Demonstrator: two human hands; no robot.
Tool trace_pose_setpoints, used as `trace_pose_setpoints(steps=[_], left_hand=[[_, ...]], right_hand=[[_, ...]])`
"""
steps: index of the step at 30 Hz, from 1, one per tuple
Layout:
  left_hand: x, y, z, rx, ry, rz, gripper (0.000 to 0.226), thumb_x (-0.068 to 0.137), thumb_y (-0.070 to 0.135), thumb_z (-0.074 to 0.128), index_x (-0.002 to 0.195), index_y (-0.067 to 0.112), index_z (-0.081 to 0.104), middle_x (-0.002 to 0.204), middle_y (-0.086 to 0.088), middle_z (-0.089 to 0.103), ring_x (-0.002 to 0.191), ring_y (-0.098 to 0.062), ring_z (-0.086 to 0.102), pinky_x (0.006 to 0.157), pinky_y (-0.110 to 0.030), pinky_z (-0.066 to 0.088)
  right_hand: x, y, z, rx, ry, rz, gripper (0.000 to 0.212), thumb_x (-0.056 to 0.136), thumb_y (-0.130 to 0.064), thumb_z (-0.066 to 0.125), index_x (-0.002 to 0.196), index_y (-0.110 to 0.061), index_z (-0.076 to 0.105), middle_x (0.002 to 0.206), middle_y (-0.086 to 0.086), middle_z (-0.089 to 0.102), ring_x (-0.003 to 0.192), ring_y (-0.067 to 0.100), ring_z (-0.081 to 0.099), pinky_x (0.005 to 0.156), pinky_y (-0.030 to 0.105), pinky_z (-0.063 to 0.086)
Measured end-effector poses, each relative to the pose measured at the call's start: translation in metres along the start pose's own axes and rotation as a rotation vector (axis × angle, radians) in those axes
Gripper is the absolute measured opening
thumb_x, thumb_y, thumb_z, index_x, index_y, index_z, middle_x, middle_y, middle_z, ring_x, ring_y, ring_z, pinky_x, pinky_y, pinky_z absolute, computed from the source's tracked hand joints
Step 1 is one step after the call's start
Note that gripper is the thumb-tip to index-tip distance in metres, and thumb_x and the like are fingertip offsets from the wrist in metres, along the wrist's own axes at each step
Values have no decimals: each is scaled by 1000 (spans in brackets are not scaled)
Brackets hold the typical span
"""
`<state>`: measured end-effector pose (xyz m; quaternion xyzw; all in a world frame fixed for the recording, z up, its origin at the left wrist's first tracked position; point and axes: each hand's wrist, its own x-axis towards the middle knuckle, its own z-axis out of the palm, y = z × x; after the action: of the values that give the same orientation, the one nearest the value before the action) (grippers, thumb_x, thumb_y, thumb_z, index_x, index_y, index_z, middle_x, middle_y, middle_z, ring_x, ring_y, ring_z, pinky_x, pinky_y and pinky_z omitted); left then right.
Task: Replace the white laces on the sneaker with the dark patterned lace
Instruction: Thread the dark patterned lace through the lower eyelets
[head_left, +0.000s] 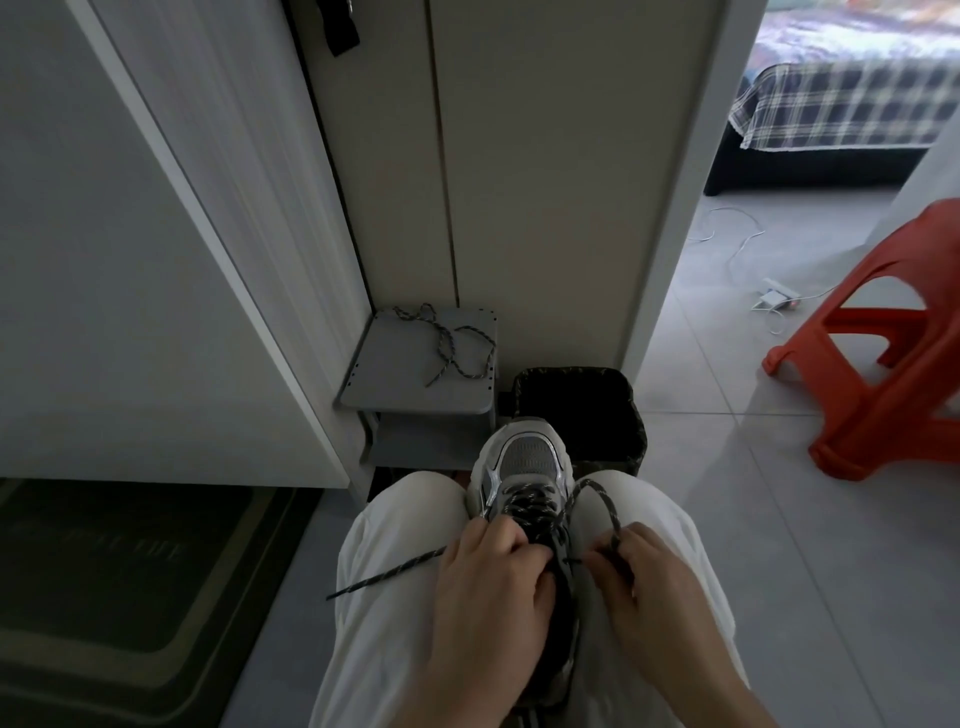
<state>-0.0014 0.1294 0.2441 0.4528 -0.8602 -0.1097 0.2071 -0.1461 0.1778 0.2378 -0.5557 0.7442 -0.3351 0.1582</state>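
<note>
Here we are, looking down at the sneaker (527, 457), wedged between our knees on the pale trousers (395, 525). Its long axis runs straight away from us: toe out toward the black bin (576, 400), heel tucked in under our wrists.

The dark lace (602, 501) already crisscrosses the lower eyelets, and no white lace shows anywhere on the shoe. Our left hand (488, 582) curls over the near side of the lacing, fingers bent round the upper and steadying the shoe. Our right hand (654, 592) pinches one lace end between fingertips, with a slack loop arching up beside the eyelets. The other end trails loose across our left thigh.

This cord looks light and limp, a round braid with some grip to it, so it should not slip back through. We judge it best held right at the stiff tip, where it can be steered into a hole. The shoe itself seems light yet firm enough to clamp by its sides.

A second patterned lace (447, 343) lies tangled on the grey shelf (395, 395) ahead.
</note>
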Motion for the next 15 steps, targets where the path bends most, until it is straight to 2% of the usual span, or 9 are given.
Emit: trace_pose_setpoints(steps=[2, 4, 6, 8, 12, 13, 15], left_hand=[[1, 1, 0, -1, 2, -8, 16, 62, 32, 81, 72, 31, 69, 74, 14, 52, 69, -9, 54, 61, -20, 43], [1, 1, 1, -14, 2, -8, 16, 63, 32, 81, 75, 31, 71, 74, 14, 53, 70, -9, 55, 62, -20, 44], [1, 1, 2, -26, -2, -6, 15, 64, 32, 80, 75, 31, 70, 75, 14, 53, 71, -9, 54, 62, -20, 44], [0, 1, 3, -28, -9, -4, 14, 64, 32, 79, 74, 31, 69, 75, 15, 52, 72, -9, 54, 62, -20, 43], [0, 0, 5, -50, 4, 8, 15, 64, 31, 80, 74, 30, 69, 74, 13, 52, 70, -10, 54, 61, -20, 43], [1, 0, 6, -57, 2, 8, 15, 64, 30, 79, 75, 29, 70, 75, 13, 53, 70, -10, 55, 61, -21, 45], [1, -1, 6, -68, -1, 11, 10, 68, 30, 75, 76, 29, 70, 76, 13, 53, 72, -10, 54, 62, -21, 45]], right_hand=[[0, 0, -3, -78, 6, -51, 25, 83, -15, 68, 64, -19, 52, 69, -9, 50, 57, 14, 52, 57, 30, 40], [0, 0, -3, -153, 44, -100, 24, 77, -11, 74, 63, -15, 55, 68, -3, 55, 51, 23, 54, 53, 34, 40], [-1, -1, 0, -152, 50, -103, 20, 77, -9, 74, 65, -12, 58, 68, -2, 56, 50, 23, 53, 51, 37, 42], [0, -1, 5, -111, 44, -95, 25, 79, -9, 72, 63, -15, 54, 66, -7, 49, 49, 22, 51, 51, 37, 41], [3, -3, 12, 1, 34, -22, 48, 82, -17, 70, 57, -37, 33, 61, -13, 40, 52, 14, 47, 55, 31, 36], [3, -2, 12, 16, 40, -13, 48, 81, -18, 71, 56, -37, 34, 60, -13, 41, 53, 13, 46, 55, 30, 35], [0, -1, 13, 39, 49, -4, 36, 80, -20, 73, 59, -34, 46, 63, -12, 45, 55, 13, 50, 55, 28, 39]])
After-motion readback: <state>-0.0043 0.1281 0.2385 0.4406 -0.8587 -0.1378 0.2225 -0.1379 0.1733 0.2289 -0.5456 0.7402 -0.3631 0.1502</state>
